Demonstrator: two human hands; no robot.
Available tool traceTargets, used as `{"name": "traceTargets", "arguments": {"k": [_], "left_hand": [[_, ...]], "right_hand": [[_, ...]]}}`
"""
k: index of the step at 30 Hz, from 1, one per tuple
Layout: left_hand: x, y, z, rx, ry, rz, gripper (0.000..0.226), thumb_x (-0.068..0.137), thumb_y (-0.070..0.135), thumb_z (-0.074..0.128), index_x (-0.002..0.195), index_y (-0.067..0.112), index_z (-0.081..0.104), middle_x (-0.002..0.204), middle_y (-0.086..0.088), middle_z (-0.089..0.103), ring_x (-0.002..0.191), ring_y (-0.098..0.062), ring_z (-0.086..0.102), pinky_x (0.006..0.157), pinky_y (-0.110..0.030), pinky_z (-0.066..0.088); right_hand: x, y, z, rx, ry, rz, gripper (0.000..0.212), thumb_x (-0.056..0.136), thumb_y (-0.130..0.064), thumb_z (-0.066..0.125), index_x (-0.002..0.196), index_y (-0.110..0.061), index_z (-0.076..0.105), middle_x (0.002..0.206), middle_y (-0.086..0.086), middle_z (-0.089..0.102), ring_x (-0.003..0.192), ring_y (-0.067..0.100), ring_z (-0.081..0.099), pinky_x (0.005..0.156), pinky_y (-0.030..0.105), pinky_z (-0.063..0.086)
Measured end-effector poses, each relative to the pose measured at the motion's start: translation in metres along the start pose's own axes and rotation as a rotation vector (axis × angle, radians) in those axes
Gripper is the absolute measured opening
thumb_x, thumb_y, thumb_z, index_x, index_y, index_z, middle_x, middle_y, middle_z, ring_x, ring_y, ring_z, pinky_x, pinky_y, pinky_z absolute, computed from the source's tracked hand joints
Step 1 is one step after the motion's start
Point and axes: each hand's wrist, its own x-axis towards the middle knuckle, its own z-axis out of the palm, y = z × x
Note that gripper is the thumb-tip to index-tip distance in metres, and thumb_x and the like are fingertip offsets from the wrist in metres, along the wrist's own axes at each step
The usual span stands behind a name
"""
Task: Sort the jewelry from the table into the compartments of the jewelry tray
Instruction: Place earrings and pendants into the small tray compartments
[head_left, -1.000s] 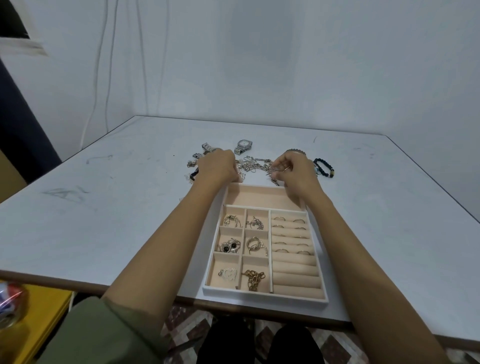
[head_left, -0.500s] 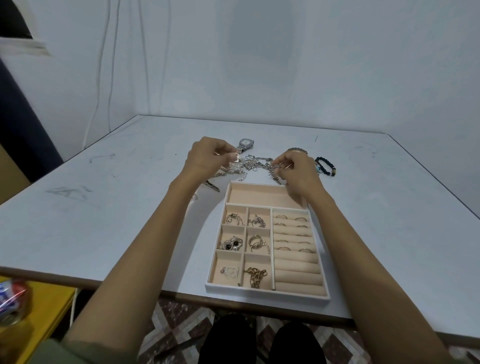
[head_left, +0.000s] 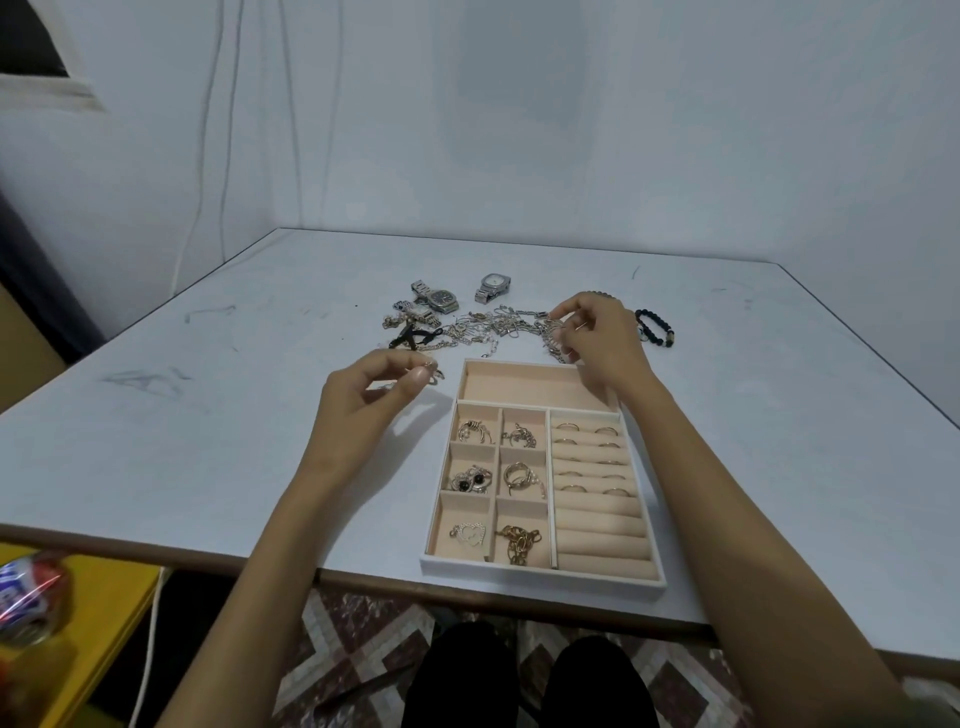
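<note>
Left hand (head_left: 363, 395) pinches trinket (head_left: 428, 370) beside tray (head_left: 540, 576); right hand (head_left: 602, 338) pinches chains (head_left: 498, 327)

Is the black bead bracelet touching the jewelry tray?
Apart. The head view shows the black bead bracelet lying on the table beyond the right hand, with bare tabletop between it and the jewelry tray.

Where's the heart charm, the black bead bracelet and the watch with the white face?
Heart charm (head_left: 470, 534), head view: on the heart itself.
Black bracelet (head_left: 665, 327), head view: beads on its right side.
White-faced watch (head_left: 493, 283), head view: its face.
</note>
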Motion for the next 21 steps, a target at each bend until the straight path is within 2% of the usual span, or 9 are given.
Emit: {"name": "traceTargets", "arguments": {"k": [4, 6, 8, 10, 13, 19, 21], "left_hand": [[-0.019, 0.004, -0.008, -0.030, -0.075, 0.005, 0.006, 0.082, 0.020, 0.070, 0.087, 0.019, 0.073, 0.093, 0.006, 0.073, 0.086, -0.010, 0.061, 0.082, -0.026, 0.044], [-0.026, 0.005, -0.009, 0.016, -0.236, 0.049, 0.011, 0.077, 0.027, 0.074, 0.086, 0.020, 0.075, 0.093, 0.003, 0.072, 0.087, -0.013, 0.059, 0.083, -0.032, 0.041], [-0.032, 0.006, -0.008, 0.031, -0.416, 0.069, 0.019, 0.075, 0.031, 0.072, 0.085, 0.015, 0.076, 0.093, -0.001, 0.070, 0.093, -0.016, 0.060, 0.088, -0.033, 0.040], [-0.033, 0.007, -0.007, 0.094, -0.519, 0.108, 0.018, 0.075, 0.030, 0.072, 0.081, 0.014, 0.076, 0.098, -0.002, 0.068, 0.102, -0.019, 0.058, 0.094, -0.036, 0.040], [-0.034, 0.006, -0.007, 0.220, -0.573, 0.150, 0.018, 0.076, 0.032, 0.072, 0.078, 0.015, 0.077, 0.109, 0.005, 0.065, 0.114, -0.022, 0.051, 0.103, -0.047, 0.033], [-0.034, 0.008, -0.007, 0.268, -0.620, 0.116, 0.015, 0.073, 0.031, 0.074, 0.076, 0.017, 0.078, 0.123, 0.012, 0.060, 0.125, -0.014, 0.042, 0.103, -0.039, 0.029], [-0.033, 0.007, -0.007, 0.265, -0.630, 0.112, 0.011, 0.072, 0.026, 0.076, 0.073, 0.015, 0.078, 0.124, 0.015, 0.060, 0.126, -0.013, 0.041, 0.106, -0.042, 0.028]], "right_hand": [[-0.001, 0.001, 0.001, -0.042, -0.009, -0.011, 0.021, 0.082, 0.008, 0.062, 0.088, -0.012, 0.065, 0.067, 0.001, 0.052, 0.063, 0.020, 0.054, 0.059, 0.028, 0.049], [-0.001, 0.001, 0.001, -0.039, -0.019, -0.016, 0.023, 0.081, 0.010, 0.061, 0.086, -0.013, 0.064, 0.066, 0.002, 0.052, 0.062, 0.020, 0.053, 0.058, 0.026, 0.048], [-0.002, 0.001, 0.002, -0.038, -0.021, -0.015, 0.025, 0.080, 0.011, 0.061, 0.084, -0.013, 0.064, 0.065, 0.002, 0.052, 0.060, 0.018, 0.053, 0.055, 0.020, 0.048], [-0.002, 0.001, 0.003, -0.051, -0.020, -0.022, 0.027, 0.079, 0.012, 0.060, 0.084, -0.014, 0.064, 0.065, 0.003, 0.053, 0.059, 0.016, 0.052, 0.051, 0.014, 0.046], [-0.002, 0.003, 0.004, -0.066, -0.021, -0.032, 0.027, 0.079, 0.012, 0.059, 0.085, -0.013, 0.065, 0.066, 0.003, 0.053, 0.059, 0.016, 0.051, 0.049, 0.011, 0.044], [0.000, -0.008, -0.003, -0.043, 0.010, -0.062, 0.016, 0.083, 0.005, 0.065, 0.092, -0.007, 0.069, 0.065, 0.000, 0.057, 0.049, 0.005, 0.056, 0.053, 0.017, 0.051], [-0.002, -0.019, -0.009, -0.004, 0.040, -0.095, 0.015, 0.083, 0.002, 0.066, 0.094, -0.007, 0.070, 0.069, 0.004, 0.060, 0.056, 0.011, 0.058, 0.056, 0.022, 0.052]]}}
